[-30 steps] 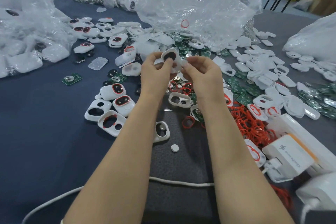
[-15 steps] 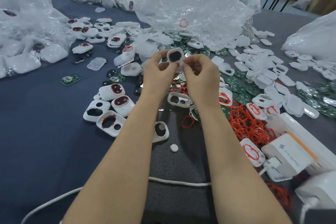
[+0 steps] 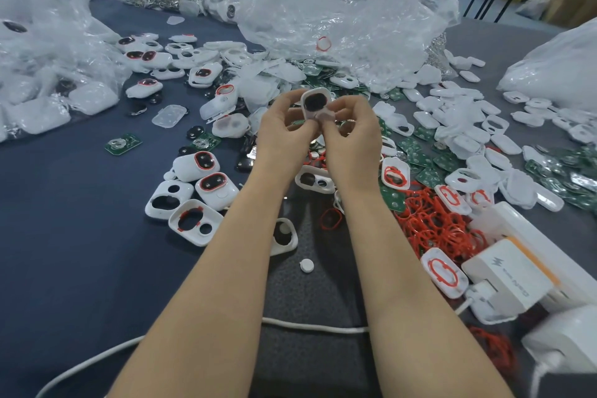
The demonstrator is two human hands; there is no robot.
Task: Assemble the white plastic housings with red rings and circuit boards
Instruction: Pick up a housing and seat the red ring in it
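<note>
Both hands hold one white plastic housing (image 3: pixel 314 102) with a dark oval opening, raised above the table's middle. My left hand (image 3: pixel 286 134) pinches its left side and my right hand (image 3: pixel 350 136) pinches its lower right edge. Loose red rings (image 3: pixel 433 223) lie heaped to the right. Green circuit boards (image 3: pixel 423 155) are scattered behind and right of the hands, and one board (image 3: pixel 123 143) lies alone at the left. Empty and ring-fitted housings (image 3: pixel 193 220) sit left of my left forearm.
Crumpled clear plastic bags (image 3: pixel 339 3) fill the back and the left (image 3: pixel 38 52). A white charger block (image 3: pixel 507 278) and other white boxes stand at the right front. A white cable (image 3: pixel 310 326) runs under both forearms. A small white round cap (image 3: pixel 306 265) lies between my arms.
The housing has been turned upright between my fingers, so its dark opening now faces me, and both hands have closed in a little tighter around it.
</note>
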